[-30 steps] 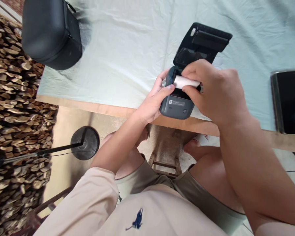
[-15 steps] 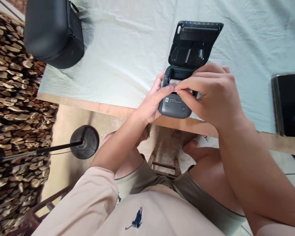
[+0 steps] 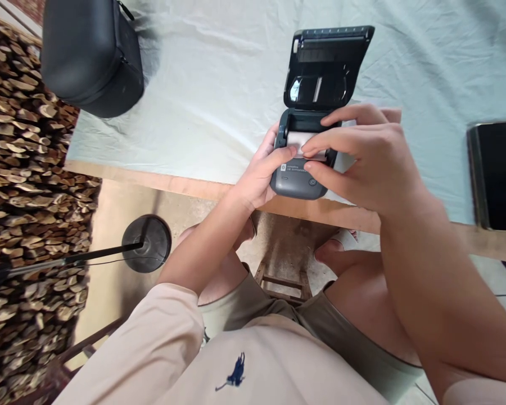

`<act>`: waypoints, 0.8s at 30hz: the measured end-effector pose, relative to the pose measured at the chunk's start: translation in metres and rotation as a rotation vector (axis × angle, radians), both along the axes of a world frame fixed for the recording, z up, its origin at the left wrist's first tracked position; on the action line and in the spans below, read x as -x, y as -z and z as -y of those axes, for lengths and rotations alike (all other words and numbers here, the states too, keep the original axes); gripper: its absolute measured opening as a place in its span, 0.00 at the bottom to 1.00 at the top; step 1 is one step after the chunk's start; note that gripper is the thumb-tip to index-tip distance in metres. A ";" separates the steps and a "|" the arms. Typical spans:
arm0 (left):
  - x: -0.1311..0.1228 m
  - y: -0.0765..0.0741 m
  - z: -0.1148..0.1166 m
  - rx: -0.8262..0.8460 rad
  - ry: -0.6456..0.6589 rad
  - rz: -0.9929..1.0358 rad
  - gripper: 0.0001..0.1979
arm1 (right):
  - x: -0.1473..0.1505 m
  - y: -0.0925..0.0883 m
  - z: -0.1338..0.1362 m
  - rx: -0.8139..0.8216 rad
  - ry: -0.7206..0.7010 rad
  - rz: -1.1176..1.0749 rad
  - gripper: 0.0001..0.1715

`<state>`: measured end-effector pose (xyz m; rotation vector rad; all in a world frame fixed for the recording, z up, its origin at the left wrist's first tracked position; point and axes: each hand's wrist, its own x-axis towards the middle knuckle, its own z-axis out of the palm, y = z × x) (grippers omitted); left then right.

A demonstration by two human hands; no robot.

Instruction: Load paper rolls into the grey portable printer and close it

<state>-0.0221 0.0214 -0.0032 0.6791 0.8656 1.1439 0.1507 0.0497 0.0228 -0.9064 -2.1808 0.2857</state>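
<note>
Paper roll (image 3: 297, 138) sits inside the printer (image 3: 300, 190) at the counter's (image 3: 172, 183) near edge. Over it, the right hand's (image 3: 358, 152) fingers are slightly parted; whether they pinch paper, I cannot tell. The left hand (image 3: 259, 171) grips the printer's left side, apparently steadying it. The lid (image 3: 326, 64) stands open at the far side, giving access. Around lie wrinkled cloth (image 3: 211, 112), a black case (image 3: 93, 62) far left, a dark-screened device (image 3: 504, 183) right; chopped wood (image 3: 29, 163) is stacked left.
</note>
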 end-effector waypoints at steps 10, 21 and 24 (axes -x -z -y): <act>-0.004 -0.001 0.003 -0.045 0.004 -0.030 0.21 | 0.002 -0.008 0.002 0.277 0.058 0.071 0.04; 0.000 -0.003 0.001 0.007 0.028 -0.061 0.23 | 0.006 -0.008 0.010 0.049 0.007 -0.065 0.03; 0.001 -0.003 0.003 0.002 0.040 -0.052 0.29 | 0.005 -0.008 0.010 0.115 0.066 -0.224 0.05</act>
